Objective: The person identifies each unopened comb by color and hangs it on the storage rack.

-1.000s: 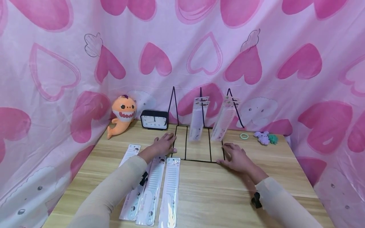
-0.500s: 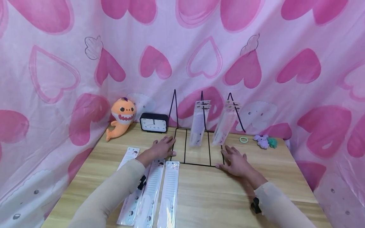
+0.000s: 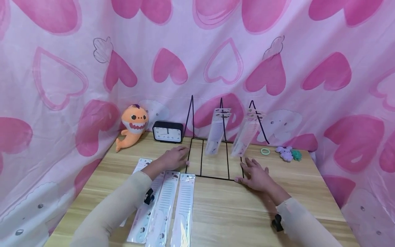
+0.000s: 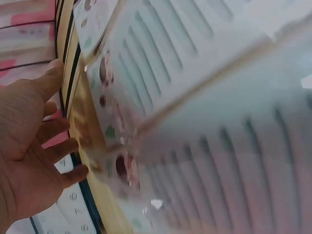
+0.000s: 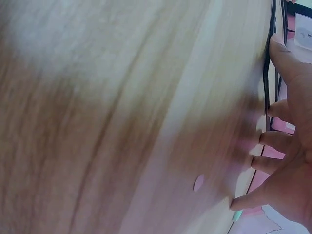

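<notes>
Wire display rack (image 3: pixel 213 161) sits mid-tabletop (image 3: pixel 234 206), toward the back; 2 packaged combs (image 3: pixel 217 132) hang on its pegs. L hand (image 3: pixel 174 158) lies flat w/ fingers extended at rack's left base wire. R hand (image 3: pixel 256 173) lies flat, fingers spread, touching right front corner. Neither grips anything. 3+ comb packs (image 3: pixel 166 206) lie flat near L forearm.

Risk: rack is light wire, so uneven push from either side could skew or tip it and drop the hanging combs. L sleeve may drag the loose packs off the edge.
</notes>
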Motion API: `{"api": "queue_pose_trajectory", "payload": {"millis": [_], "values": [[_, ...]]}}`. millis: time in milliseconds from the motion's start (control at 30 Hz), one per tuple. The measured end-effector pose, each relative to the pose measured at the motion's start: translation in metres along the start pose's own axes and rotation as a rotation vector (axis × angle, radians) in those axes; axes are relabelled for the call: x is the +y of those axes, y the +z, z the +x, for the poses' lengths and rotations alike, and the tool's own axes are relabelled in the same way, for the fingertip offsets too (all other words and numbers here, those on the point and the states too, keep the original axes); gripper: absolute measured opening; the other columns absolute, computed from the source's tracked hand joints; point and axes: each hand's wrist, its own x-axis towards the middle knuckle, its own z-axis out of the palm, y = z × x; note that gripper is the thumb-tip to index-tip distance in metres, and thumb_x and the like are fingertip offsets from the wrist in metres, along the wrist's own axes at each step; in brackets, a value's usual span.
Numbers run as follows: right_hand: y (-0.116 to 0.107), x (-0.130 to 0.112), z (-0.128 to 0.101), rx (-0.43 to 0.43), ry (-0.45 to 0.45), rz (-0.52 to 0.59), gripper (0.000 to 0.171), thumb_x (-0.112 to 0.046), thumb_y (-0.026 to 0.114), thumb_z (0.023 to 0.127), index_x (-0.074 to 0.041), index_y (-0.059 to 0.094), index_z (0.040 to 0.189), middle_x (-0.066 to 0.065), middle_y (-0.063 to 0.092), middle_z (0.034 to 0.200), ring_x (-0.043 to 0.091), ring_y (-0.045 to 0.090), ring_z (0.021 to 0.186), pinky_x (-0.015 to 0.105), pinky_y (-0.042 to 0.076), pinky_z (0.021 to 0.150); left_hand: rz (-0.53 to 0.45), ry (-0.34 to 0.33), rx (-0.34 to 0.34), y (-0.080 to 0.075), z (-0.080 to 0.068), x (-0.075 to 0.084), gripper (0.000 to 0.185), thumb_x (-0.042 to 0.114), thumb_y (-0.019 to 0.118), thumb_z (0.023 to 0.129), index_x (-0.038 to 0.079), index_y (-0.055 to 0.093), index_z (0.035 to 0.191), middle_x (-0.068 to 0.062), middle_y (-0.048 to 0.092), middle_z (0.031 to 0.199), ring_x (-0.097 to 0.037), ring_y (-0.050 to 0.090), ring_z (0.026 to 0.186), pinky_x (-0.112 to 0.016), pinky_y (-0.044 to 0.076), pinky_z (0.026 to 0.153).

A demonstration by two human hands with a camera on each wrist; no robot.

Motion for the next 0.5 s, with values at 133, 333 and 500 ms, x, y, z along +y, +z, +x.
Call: {"api": "queue_pose_trajectory", "payload": {"millis": [133, 333, 500], "values": [[-0.001, 0.002, 0.0, 0.003, -0.008, -0.003, 0.092, -0.069, 0.073, 0.098, -0.007, 0.053, 0.164, 0.027, 0.033, 0.178, 0.06, 0.029, 0.163, 0.102, 0.019, 0.108, -0.035, -0.007, -0.01, -0.012, -0.01, -0.012, 0.07, 0.041, 0.069, 0.111, 0.01, 0.045, 0.169, -0.021, 0.043, 0.174, -0.046, 0.045, 0.159, -0.066, 0.038, 0.131], [-0.002, 0.001, 0.0, -0.026, 0.009, 0.018, 0.092, -0.069, 0.072, 0.1, -0.008, 0.05, 0.166, 0.026, 0.029, 0.18, 0.06, 0.024, 0.164, 0.101, 0.015, 0.11, -0.058, -0.052, -0.029, -0.024, -0.032, -0.037, 0.05, 0.033, 0.074, 0.108, 0.01, 0.066, 0.152, -0.019, 0.061, 0.156, -0.041, 0.06, 0.144, -0.062, 0.048, 0.123], [-0.001, 0.0, 0.0, -0.025, 0.01, 0.02, 0.091, -0.067, 0.073, 0.099, -0.008, 0.051, 0.165, 0.026, 0.029, 0.18, 0.06, 0.024, 0.164, 0.101, 0.014, 0.11, -0.046, -0.109, -0.012, -0.029, -0.054, -0.059, 0.043, 0.034, 0.077, 0.106, 0.011, 0.074, 0.142, -0.017, 0.066, 0.146, -0.037, 0.063, 0.135, -0.06, 0.052, 0.119]]}}
